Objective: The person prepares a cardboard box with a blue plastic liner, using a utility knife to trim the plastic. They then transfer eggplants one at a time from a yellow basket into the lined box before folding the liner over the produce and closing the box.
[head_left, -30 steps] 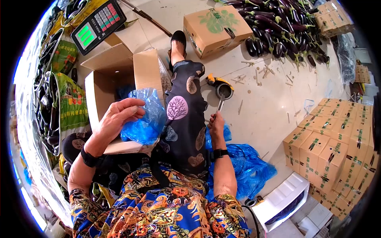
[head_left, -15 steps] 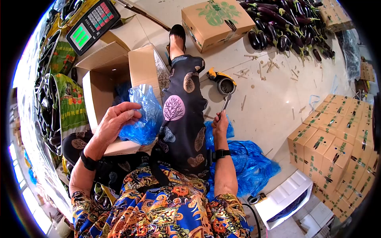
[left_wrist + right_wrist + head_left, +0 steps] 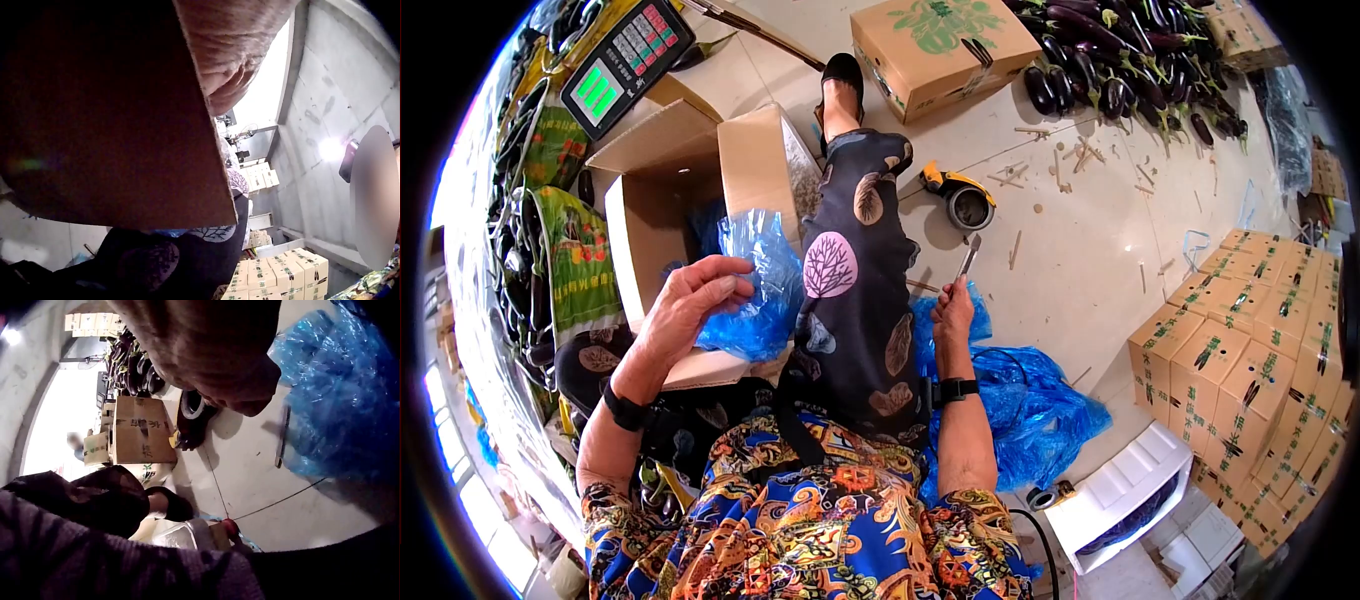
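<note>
In the head view my right hand grips a small knife, its metal blade pointing away toward a yellow tape dispenser on the floor. The blade tip stands just short of the dispenser's roll. My left hand hovers over the near side of an open cardboard box, fingers loosely bent and thumb near the fingertips. Beneath those fingers a blue plastic bag bulges out of the box. A dark cardboard flap hides most of the left hand in the left wrist view.
Crumpled blue plastic lies beside my right forearm. A closed carton and piled eggplants are farther off, with cut stems scattered nearby. Stacked cartons stand right, a white foam box below them. A scale display sits upper left.
The knife tip has drawn back from the tape roll, which it overlapped before. My left hand keeps its pose over the box. The head view has shifted slightly.
</note>
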### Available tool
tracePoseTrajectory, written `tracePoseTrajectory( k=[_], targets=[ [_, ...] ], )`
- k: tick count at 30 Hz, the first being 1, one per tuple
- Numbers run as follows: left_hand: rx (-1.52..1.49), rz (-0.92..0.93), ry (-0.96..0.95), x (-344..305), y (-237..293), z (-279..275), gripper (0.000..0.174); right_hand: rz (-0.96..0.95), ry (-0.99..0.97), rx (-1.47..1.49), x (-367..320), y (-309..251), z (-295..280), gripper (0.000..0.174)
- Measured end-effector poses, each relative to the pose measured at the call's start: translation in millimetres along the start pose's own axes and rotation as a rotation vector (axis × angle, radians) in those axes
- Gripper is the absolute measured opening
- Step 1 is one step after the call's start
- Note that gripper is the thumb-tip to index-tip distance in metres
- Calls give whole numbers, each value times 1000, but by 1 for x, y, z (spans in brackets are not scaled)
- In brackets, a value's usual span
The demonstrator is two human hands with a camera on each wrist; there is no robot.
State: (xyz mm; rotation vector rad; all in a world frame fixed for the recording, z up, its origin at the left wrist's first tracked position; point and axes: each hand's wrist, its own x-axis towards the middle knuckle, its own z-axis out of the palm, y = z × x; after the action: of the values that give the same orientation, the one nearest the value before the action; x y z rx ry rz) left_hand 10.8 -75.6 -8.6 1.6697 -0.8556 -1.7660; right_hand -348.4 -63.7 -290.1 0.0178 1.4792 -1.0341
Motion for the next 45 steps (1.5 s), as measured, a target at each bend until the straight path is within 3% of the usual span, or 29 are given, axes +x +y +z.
tracePoseTrajectory(
  k=[7,22,28,45],
  targets=[
    [-2,-2,-1,0,-1,-1,31,9,58,86,0,1,-4,43],
    [10,-19,20,2,-1,1,29,35,-22,170,-11,1,-9,38],
    [-4,-22,13,1,-3,-1,30,30,-187,195,-9,1,-10,32],
    [-13,0,7,-1,-4,3,30,-76,-305,75,-47,-29,9,30]
  ],
)
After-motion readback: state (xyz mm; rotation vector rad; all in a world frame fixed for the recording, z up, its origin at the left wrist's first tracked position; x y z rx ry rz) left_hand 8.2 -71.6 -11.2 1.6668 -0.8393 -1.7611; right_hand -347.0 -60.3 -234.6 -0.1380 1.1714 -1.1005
